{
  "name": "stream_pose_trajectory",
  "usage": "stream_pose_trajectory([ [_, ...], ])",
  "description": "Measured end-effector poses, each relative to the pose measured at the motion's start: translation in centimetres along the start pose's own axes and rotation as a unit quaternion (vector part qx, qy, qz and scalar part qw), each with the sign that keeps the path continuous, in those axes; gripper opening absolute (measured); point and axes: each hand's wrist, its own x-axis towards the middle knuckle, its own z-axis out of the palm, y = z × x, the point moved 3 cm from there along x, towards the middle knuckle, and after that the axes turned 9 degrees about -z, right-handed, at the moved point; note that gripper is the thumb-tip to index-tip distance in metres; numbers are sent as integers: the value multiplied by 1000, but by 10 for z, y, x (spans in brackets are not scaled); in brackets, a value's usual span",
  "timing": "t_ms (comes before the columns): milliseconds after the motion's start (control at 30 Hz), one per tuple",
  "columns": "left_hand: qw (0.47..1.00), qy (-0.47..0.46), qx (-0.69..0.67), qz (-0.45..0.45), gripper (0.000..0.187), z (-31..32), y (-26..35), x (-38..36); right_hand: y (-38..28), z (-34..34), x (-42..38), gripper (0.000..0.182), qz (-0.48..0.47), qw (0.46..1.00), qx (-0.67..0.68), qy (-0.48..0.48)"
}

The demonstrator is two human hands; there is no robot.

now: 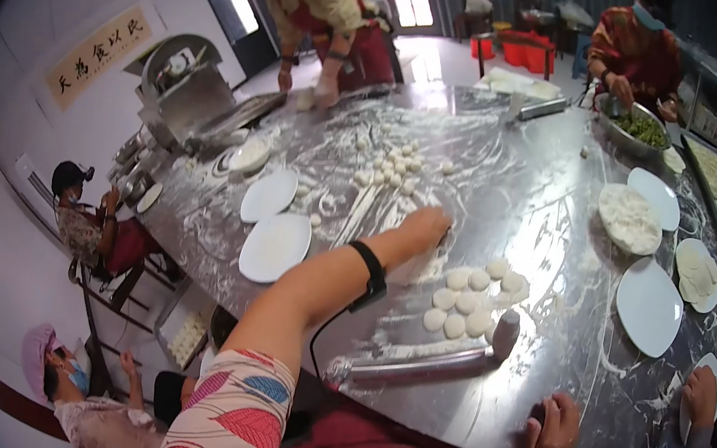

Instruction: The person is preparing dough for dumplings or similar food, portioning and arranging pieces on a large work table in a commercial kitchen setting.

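Observation:
My left hand [425,230] reaches over the floured steel table, a black band on its wrist. Its fingers are curled down at the tabletop, and what they hold, if anything, is hidden. Just nearer to me lies a cluster of flattened dough rounds [465,301]. A metal rolling pin [416,368] rests in front of me near the table edge, its floury handle [504,333] by those rounds. At the front edge, right of the pin, my right hand [556,437] is closed with its fingers bent; a dark spot shows beside them, and I cannot tell what it is.
Small dough pieces [392,166] lie farther in. White plates [275,247] stand left, others [648,306] right, beside a floury plate [629,219]. Another person's hand [701,397] is at the right edge. Across the table a person handles a bowl of green filling [636,126]; another leans over dough.

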Motion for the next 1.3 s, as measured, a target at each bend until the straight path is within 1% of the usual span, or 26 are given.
stream_pose_trajectory([
  [33,999,34,13,15,11,2,0,1,1,-1,2,33,3,1000,1,1],
  [133,1000,10,8,4,10,-10,7,-3,-2,-1,4,34,9,1000,7,-6],
  [167,997,63,-27,34,13,-12,5,-8,-2,-3,4,35,9,1000,5,-8],
  [233,993,95,-73,4,15,-13,-5,-21,-3,-6,3,37,9,1000,5,-10],
  [267,989,113,-95,-9,18,-19,-9,-29,-4,-6,3,37,10,1000,6,-6],
  [367,989,120,-88,12,22,-34,-24,-82,-7,-7,4,38,11,1000,13,10],
  [433,992,-53,-88,-79,24,-52,-31,-121,-8,-6,3,36,2,1000,14,25],
  [467,977,-12,-188,-99,24,-52,-35,-146,-7,-4,2,34,-5,999,11,35],
  [500,950,30,-287,-118,24,-47,-38,-174,-7,-3,2,33,-14,999,8,45],
  [600,887,17,-396,-237,26,-18,-52,-230,-11,-3,4,32,-16,998,4,57],
  [700,950,84,-263,-149,26,-24,-49,-255,-9,-3,3,30,-22,999,2,50],
  [800,960,71,-232,-136,33,-28,-47,-257,-7,0,0,29,-16,999,-12,40],
  [900,980,100,-94,-145,56,-43,-27,-243,-8,0,2,28,-26,999,-19,35],
  [1000,986,98,13,-131,79,-43,-9,-221,-3,5,-2,30,-21,999,-13,32],
  [1033,989,32,7,-143,89,-33,-9,-214,-3,6,-4,30,-17,999,-11,27],
  [1133,988,-10,27,-149,92,-10,-11,-208,-1,3,-1,33,-6,1000,-10,22],
  [1200,990,-14,34,-137,93,-6,-13,-207,-7,1,-1,36,3,1000,-6,28],
  [1300,990,-23,48,-131,94,-12,-14,-208,-2,4,-4,38,5,1000,-18,11],
])
